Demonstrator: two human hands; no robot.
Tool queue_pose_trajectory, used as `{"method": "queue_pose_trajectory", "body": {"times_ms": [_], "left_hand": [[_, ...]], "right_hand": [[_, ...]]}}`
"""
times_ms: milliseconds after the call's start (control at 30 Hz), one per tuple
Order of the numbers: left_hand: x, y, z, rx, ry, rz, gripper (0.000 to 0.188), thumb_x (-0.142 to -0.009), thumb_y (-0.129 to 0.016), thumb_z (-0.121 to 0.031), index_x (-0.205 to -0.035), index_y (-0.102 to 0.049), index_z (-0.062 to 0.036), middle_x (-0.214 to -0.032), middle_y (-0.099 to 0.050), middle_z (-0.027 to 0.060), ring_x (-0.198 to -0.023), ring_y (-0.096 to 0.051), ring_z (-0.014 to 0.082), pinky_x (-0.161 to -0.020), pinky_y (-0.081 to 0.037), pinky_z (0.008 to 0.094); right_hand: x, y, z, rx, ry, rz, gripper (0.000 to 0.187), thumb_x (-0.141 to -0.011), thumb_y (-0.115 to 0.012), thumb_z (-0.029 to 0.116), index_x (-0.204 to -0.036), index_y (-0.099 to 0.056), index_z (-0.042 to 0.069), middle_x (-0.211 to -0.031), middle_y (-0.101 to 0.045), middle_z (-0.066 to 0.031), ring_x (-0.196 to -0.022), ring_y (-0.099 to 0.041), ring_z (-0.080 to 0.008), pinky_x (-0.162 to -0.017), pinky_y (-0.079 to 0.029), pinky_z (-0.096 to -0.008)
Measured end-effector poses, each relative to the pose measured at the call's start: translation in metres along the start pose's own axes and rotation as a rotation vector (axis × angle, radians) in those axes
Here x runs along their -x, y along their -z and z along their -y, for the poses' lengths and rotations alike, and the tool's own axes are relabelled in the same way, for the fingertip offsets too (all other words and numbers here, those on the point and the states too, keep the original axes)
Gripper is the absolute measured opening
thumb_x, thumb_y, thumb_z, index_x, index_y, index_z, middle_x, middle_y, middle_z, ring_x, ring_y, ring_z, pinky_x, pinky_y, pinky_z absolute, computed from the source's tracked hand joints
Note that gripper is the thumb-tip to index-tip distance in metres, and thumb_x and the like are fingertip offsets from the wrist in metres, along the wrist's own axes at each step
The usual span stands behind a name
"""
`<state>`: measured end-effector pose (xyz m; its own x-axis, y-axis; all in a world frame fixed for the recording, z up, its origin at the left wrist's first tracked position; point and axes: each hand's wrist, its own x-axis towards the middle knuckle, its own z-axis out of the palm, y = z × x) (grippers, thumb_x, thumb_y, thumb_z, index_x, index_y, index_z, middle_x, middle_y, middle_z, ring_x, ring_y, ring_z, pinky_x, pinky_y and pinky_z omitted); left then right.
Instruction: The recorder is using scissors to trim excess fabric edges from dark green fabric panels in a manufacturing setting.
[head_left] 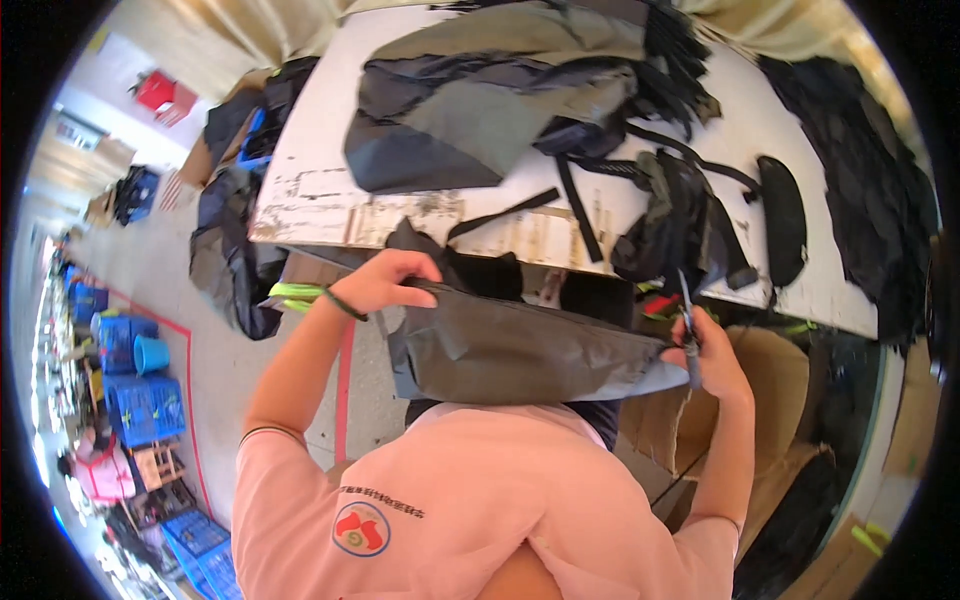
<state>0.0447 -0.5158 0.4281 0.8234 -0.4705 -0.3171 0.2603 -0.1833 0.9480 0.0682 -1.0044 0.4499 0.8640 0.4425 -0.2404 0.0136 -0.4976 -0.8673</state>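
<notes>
A dark grey, slightly shiny fabric piece (530,350) is stretched across my front, just short of the table's near edge. My left hand (385,283) pinches its upper left corner between thumb and fingers. At the other end, my right hand (710,355) is closed around a pair of scissors (687,315), blades pointing up and away from me. The fingers of that hand also meet the fabric's right end, and part of their grip is hidden. Beyond the fabric, a black strap (505,212) lies on the table by the edge.
A worn white table (310,170) bears a heap of grey and black fabric (470,110), a bundle of black straps and parts (675,215) and a black oval pad (782,220). Cardboard boxes (765,390) stand at lower right. Blue crates (145,410) line the floor at left.
</notes>
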Motion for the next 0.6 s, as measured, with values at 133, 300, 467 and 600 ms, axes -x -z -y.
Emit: {"method": "queue_pose_trajectory", "body": {"times_ms": [133,300,467,600], "left_hand": [[-0.001,-0.008,-0.008,0.049,-0.012,0.023,0.023,-0.079,-0.074,-0.006,-0.097,-0.061,-0.0021,-0.089,-0.061,-0.0027,-0.082,-0.053,0.0053,-0.076,-0.043,0.0222],[-0.003,-0.008,-0.012,-0.082,-0.027,-0.026,0.019,-0.080,-0.074,-0.009,-0.094,-0.063,-0.0027,-0.085,-0.060,-0.0043,-0.079,-0.052,0.0045,-0.072,-0.044,0.0220],[0.001,0.002,0.006,-0.066,0.020,-0.180,0.016,-0.078,-0.075,-0.008,-0.089,-0.064,-0.0035,-0.078,-0.059,-0.0051,-0.073,-0.052,0.0032,-0.065,-0.043,0.0201],[-0.009,0.008,0.011,-0.006,0.036,-0.225,0.014,-0.078,-0.074,-0.007,-0.088,-0.065,-0.0038,-0.077,-0.059,-0.0052,-0.073,-0.051,0.0027,-0.064,-0.042,0.0195]], "right_hand": [[-0.004,0.005,0.003,0.014,-0.080,-0.009,0.040,-0.065,-0.079,-0.001,-0.092,-0.050,0.006,-0.079,-0.050,0.0008,-0.074,-0.046,-0.0107,-0.067,-0.041,-0.0250],[-0.004,0.004,0.004,0.043,-0.041,-0.048,0.042,-0.065,-0.080,-0.001,-0.096,-0.052,0.006,-0.080,-0.053,0.0006,-0.077,-0.049,-0.0109,-0.070,-0.044,-0.0265],[-0.013,-0.006,0.028,0.067,0.020,-0.031,0.042,-0.066,-0.080,0.000,-0.092,-0.048,0.003,-0.082,-0.054,-0.0045,-0.079,-0.050,-0.0162,-0.074,-0.043,-0.0285],[-0.008,-0.009,0.030,0.044,0.012,-0.047,0.043,-0.065,-0.080,0.001,-0.096,-0.050,0.002,-0.087,-0.057,-0.0087,-0.082,-0.052,-0.0220,-0.077,-0.043,-0.0320]]}}
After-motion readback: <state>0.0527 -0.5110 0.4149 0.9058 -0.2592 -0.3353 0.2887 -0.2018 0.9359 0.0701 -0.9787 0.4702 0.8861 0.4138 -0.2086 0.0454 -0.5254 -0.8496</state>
